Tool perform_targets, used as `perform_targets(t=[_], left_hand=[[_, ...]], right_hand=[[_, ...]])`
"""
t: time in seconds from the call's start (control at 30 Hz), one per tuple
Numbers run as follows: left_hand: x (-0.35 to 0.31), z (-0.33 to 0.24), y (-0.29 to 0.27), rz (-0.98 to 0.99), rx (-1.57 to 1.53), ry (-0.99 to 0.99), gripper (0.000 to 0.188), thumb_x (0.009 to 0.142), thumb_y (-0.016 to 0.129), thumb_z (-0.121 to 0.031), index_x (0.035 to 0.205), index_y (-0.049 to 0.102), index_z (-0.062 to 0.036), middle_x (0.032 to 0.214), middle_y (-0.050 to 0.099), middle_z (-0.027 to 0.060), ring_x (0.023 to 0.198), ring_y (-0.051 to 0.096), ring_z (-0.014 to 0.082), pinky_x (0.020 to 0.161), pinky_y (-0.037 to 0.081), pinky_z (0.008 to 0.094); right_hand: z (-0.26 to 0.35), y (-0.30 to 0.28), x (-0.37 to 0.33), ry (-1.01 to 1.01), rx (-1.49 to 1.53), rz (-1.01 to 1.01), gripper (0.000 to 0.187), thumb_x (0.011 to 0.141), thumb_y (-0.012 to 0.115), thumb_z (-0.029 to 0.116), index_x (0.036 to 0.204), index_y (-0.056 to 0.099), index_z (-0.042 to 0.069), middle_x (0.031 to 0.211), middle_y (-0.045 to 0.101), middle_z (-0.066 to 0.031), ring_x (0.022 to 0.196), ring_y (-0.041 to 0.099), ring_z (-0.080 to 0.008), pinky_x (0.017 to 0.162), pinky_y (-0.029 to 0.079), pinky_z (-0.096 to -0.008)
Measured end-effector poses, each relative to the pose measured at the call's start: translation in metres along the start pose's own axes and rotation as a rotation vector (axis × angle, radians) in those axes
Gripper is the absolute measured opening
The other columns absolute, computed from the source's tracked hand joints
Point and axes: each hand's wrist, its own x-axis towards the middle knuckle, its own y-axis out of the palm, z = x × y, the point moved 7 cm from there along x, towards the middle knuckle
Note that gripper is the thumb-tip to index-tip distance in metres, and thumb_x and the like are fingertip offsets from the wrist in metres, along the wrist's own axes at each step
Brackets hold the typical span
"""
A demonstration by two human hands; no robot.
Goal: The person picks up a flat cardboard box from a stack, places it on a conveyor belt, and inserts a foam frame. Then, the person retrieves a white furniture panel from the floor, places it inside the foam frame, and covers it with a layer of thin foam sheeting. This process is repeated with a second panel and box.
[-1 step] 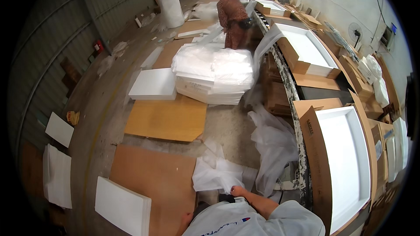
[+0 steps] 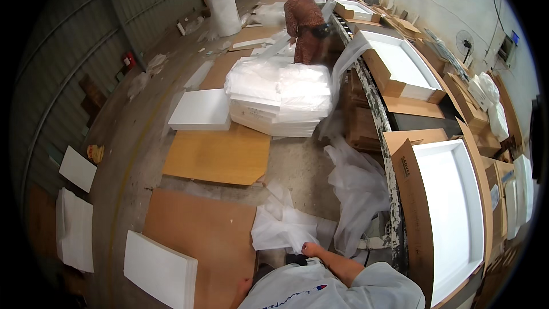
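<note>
My right hand (image 2: 311, 249) is closed on the edge of a crumpled white plastic sheet (image 2: 283, 226) that lies on the concrete floor in front of me. My left hand (image 2: 245, 289) hangs low by my grey shirt, beside a brown board (image 2: 200, 234). Its fingers are hidden, and nothing shows in it. A larger clear plastic sheet (image 2: 357, 186) drapes down from the bench edge (image 2: 392, 194) just right of my right hand.
An open cardboard box (image 2: 414, 217) holding a white tray stands on the bench at right. Ahead lie a wooden board (image 2: 220, 154), a wrapped stack of white foam panels (image 2: 280, 97) and loose white slabs (image 2: 160, 272). Another person (image 2: 303, 23) works farther along the bench.
</note>
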Motion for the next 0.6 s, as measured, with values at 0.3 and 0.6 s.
perform_targets(t=[0.3, 0.6], left_hand=[[-0.012, -0.031, -0.009, -0.197, -0.13, 0.002, 0.034, 0.085, 0.06, -0.028, 0.097, 0.072, 0.0013, 0.09, 0.072, 0.0186, 0.086, 0.068, 0.0268, 0.078, 0.052, 0.0394], [-0.078, -0.081, -0.071, -0.624, -0.274, 0.002, 0.023, 0.08, 0.066, -0.018, 0.093, 0.07, 0.0002, 0.088, 0.07, 0.0176, 0.087, 0.067, 0.0288, 0.079, 0.052, 0.0389]], right_hand=[[-0.027, -0.045, -0.004, 0.149, 0.059, -0.098, 0.035, 0.082, 0.06, 0.034, 0.107, 0.071, 0.013, 0.114, 0.067, -0.0165, 0.109, 0.062, -0.0345, 0.095, 0.049, -0.0433], [-0.06, -0.004, -0.008, 0.148, -0.059, -0.013, 0.041, 0.082, 0.055, 0.037, 0.107, 0.068, 0.007, 0.114, 0.066, -0.0194, 0.108, 0.062, -0.0367, 0.095, 0.049, -0.0431]])
